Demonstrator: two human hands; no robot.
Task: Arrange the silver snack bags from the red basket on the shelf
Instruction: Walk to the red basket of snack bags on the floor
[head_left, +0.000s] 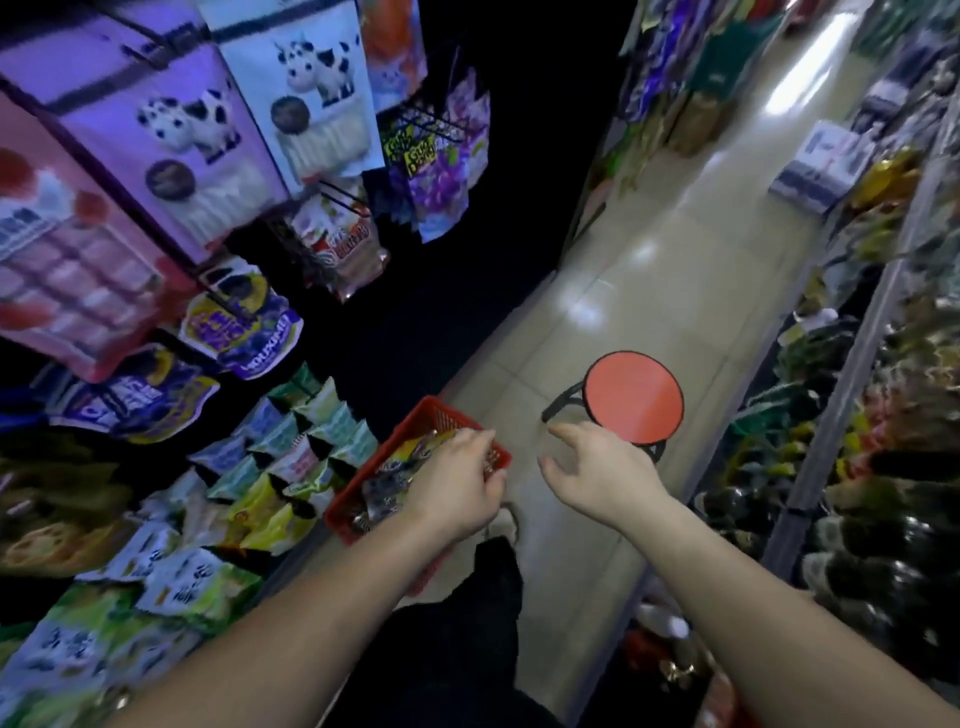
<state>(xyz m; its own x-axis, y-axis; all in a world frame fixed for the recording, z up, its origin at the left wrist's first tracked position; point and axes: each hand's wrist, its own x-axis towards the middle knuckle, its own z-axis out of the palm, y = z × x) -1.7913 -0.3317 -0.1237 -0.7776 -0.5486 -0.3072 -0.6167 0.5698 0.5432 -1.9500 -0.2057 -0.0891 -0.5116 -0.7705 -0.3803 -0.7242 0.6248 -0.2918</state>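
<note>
In the head view, your left hand (457, 478) reaches down into the red basket (410, 423), which sits on the floor (649, 260) of the aisle, just beside the foot of the left-hand shelf (291, 457). The back of that hand faces the camera and its fingers bend down over the silver snack bags (387, 491) lying in the basket; you cannot tell from here whether they pinch a bag or only touch the heap. A yellow packet shows among the silver ones, near the far end of the basket. Your right hand (597, 467) hovers over the floor to the right of the basket, fingers spread and loosely bent, holding nothing. Just beyond it stands a stool with a round red seat (632, 397) and dark legs. The left-hand shelf carries rows of green, white and yellow packets, and above them hang large pouches printed with a cow (311, 78). The opposite shelf (883, 364) along the right side is blurred.
</note>
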